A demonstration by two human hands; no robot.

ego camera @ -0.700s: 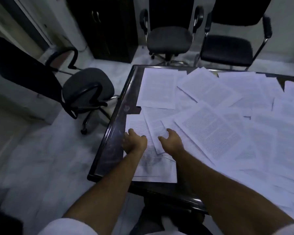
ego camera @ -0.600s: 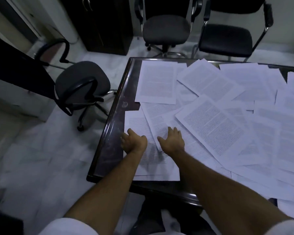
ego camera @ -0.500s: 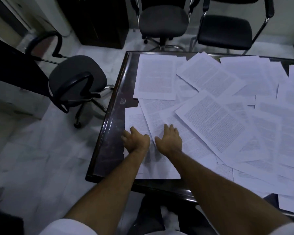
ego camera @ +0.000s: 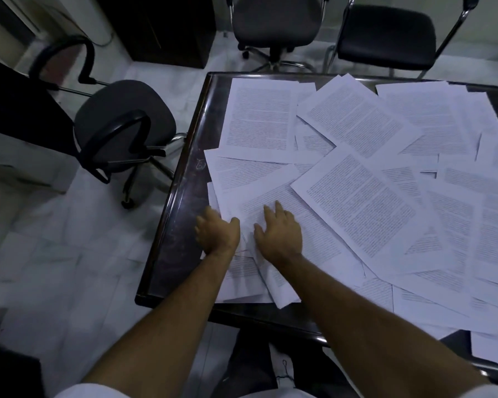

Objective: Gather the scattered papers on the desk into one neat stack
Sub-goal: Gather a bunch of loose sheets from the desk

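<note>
Printed papers (ego camera: 357, 202) lie scattered and overlapping across the dark counter (ego camera: 181, 214). The left hand (ego camera: 217, 232) rests at the sheets' left edge, fingers loosely bent; whether it grips any sheet cannot be told. The right hand (ego camera: 279, 232) presses flat on them, fingers spread.

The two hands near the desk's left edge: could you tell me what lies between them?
In the head view, only overlapping printed sheets lie between the left hand and the right hand; no bare desk shows there.
</note>
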